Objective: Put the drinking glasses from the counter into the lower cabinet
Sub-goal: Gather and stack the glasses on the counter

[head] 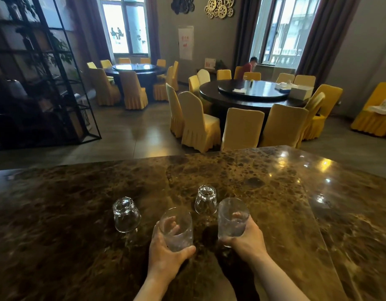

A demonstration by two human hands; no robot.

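Several clear drinking glasses are on a dark brown marble counter (79, 203). My left hand (166, 255) grips one glass (176, 227) near the counter's front, fingers wrapped around its lower part. My right hand (246, 237) grips a second glass (232, 216) just to the right. Two more glasses stand upside down: one (126, 215) to the left of my left hand, one (206, 199) beyond and between the held glasses. The lower cabinet is not in view.
Beyond the counter's far edge lies a dining room with round dark tables (250, 92) and yellow-covered chairs (196, 124). A black metal shelf (42, 72) stands at the left. A person in red (249, 67) sits by the far window.
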